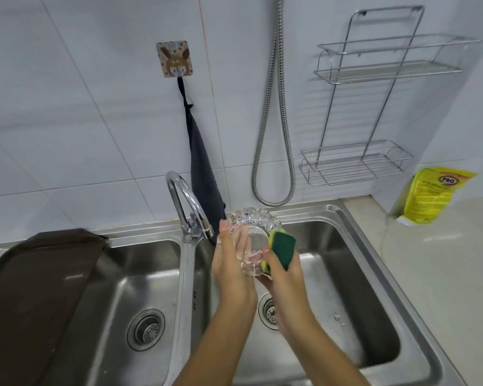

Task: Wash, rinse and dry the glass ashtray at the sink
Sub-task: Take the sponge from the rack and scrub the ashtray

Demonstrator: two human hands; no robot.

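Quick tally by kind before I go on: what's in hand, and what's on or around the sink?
Glass ashtray, in the left hand: 1
Sponge, in the right hand: 1
Sink basins: 2
Faucet: 1
Dark hanging towel: 1
Wall hook: 1
Wire rack: 1
Shower hose: 1
Yellow pouch: 1
Brown tray: 1
Total: 11

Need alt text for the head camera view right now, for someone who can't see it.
Over the right basin of a stainless steel double sink, the left hand holds a clear glass ashtray while the right hand presses a yellow-green sponge against it. No water visibly runs from the chrome tap.
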